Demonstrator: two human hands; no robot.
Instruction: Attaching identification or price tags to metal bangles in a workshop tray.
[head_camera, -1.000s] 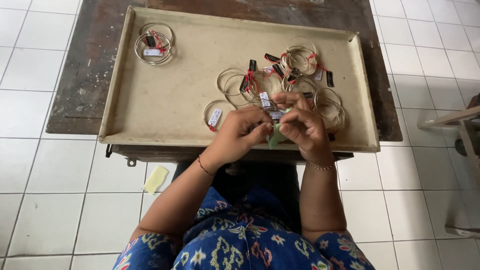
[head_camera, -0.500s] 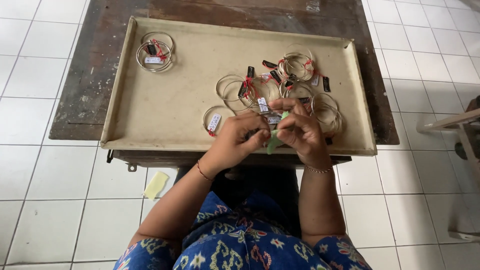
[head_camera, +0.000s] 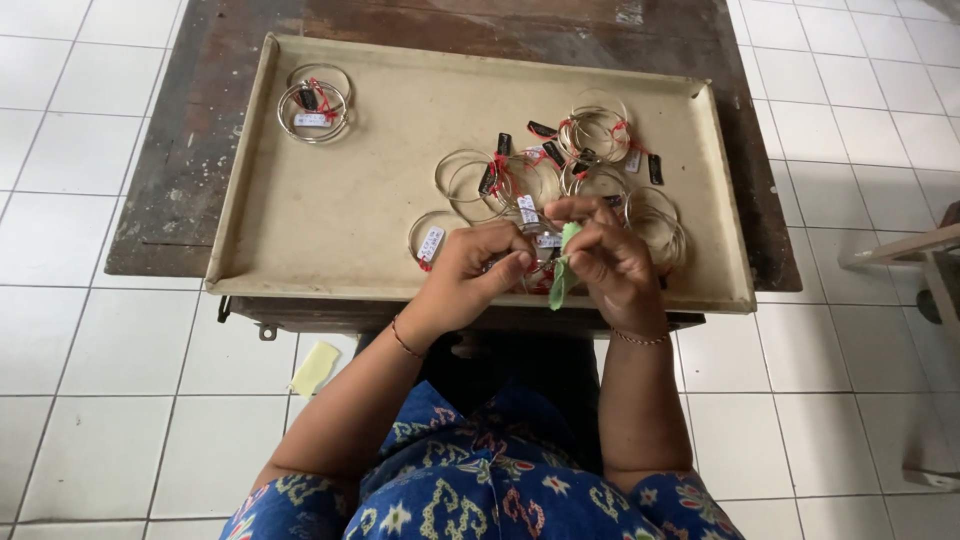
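One tray (head_camera: 300, 215) sits on the table (head_camera: 180, 140). At its near edge, the left hand (head_camera: 475, 275) and right hand (head_camera: 610, 260) pinch one green strip (head_camera: 562, 280). One bangle bundle (head_camera: 315, 103) lies far-left; the pile (head_camera: 560, 170) can't be counted.

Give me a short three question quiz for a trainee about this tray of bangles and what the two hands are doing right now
1. True or false: the lone bundle of thin metal bangles lies in the far left corner of the shallow beige tray.
2. Which hand pinches the small green paper strip? A left hand, B right hand.
3. Fill in: the tray rests on a dark ___ table.

Key: 1 true. 2 B. 3 wooden.
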